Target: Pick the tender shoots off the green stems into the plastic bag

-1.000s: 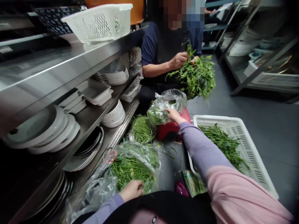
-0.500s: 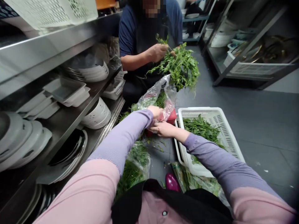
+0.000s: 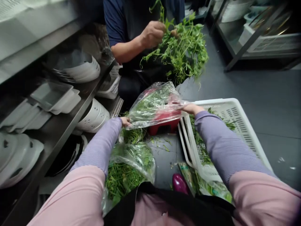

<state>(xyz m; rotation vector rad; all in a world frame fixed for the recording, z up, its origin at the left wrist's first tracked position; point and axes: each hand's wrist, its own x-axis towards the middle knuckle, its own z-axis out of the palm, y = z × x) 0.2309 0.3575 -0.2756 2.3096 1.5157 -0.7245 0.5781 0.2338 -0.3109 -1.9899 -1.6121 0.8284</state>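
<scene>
With my left fingers and right fingers I'm pinching the two ends of the near edge of a clear plastic bag, drawn wide between them, its greens lying over a red stool. A white basket sits on the floor under my right forearm, with an eggplant and another bag of greens close by me. Across from me, a co-worker's hand is at a leafy, tendrilled bunch.

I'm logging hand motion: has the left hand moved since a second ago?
Yes: the left hand went forward, from the near greens bag to left of the red stool.
</scene>
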